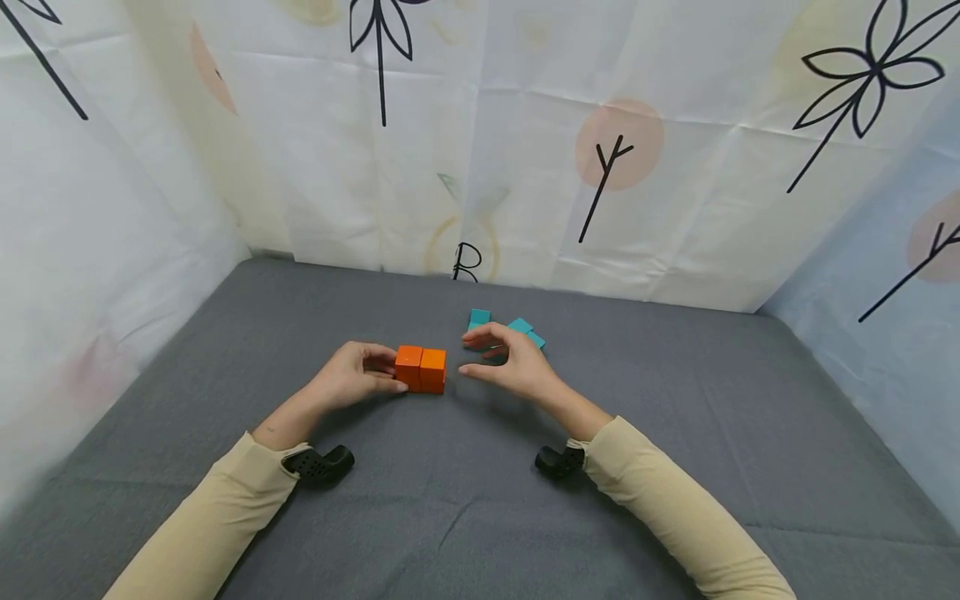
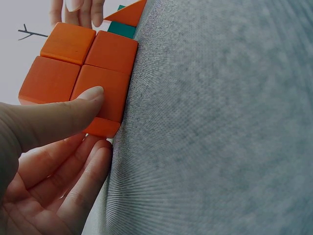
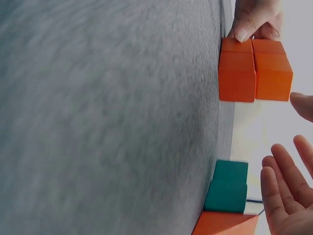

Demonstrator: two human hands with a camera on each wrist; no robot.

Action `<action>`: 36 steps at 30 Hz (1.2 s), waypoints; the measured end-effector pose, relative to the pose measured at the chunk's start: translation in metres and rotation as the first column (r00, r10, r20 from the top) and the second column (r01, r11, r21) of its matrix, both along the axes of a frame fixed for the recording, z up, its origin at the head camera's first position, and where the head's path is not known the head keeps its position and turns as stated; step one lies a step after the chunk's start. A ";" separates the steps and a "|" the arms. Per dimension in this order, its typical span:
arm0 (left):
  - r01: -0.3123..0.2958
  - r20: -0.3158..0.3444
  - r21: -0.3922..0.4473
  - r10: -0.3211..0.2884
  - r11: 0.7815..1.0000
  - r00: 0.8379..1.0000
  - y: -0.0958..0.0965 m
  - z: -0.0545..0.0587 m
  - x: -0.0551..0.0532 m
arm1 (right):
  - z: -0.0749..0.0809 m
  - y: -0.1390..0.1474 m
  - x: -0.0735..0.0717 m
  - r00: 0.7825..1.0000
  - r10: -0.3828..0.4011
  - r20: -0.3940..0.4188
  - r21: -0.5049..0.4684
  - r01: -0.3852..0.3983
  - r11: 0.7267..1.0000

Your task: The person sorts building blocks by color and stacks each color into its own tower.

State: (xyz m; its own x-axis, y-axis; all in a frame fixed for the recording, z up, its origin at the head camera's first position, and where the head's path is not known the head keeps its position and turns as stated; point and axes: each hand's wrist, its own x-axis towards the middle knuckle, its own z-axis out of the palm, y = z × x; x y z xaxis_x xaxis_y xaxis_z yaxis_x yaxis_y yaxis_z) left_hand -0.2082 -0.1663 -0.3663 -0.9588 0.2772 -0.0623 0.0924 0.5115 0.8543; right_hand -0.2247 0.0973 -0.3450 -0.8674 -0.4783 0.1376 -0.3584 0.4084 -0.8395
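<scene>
Orange cubes (image 1: 421, 369) stand together two wide and two high on the grey cloth. At their left side is my left hand (image 1: 352, 371), its thumb (image 2: 73, 117) laid across the near face of a lower cube and its fingers against the stack's left end. My right hand (image 1: 517, 362) hovers just right of the stack, fingers spread and holding nothing; a gap shows between its thumb and the cubes (image 3: 254, 76). Behind that hand lie teal blocks (image 1: 480, 317), partly covered by it. An orange triangular block (image 2: 128, 13) touches a teal block (image 2: 121, 29) in the left wrist view.
A grey cloth (image 1: 450, 492) covers the table. White printed curtains (image 1: 517, 167) rise at its back and sides. Dark wrist straps (image 1: 322, 464) sit at both beige sleeves (image 1: 217, 517).
</scene>
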 end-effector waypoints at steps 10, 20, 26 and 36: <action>-0.002 0.006 0.003 0.002 1.000 1.000 0.000 0.000 0.001 | -0.002 0.017 0.002 0.994 -0.089 -0.066 -0.009 0.089 0.996; -0.010 0.008 -0.005 0.010 1.000 1.000 0.000 -0.001 0.000 | 0.000 0.029 0.002 0.982 -0.154 -0.107 -0.020 0.153 0.988; -0.006 0.009 0.005 0.006 1.000 1.000 0.000 -0.002 -0.001 | -0.001 0.035 0.000 0.978 -0.175 -0.115 0.010 0.177 0.984; -0.011 0.015 0.009 0.011 1.000 1.000 0.000 -0.002 -0.002 | -0.002 0.041 -0.002 0.974 -0.212 -0.085 0.142 0.223 0.964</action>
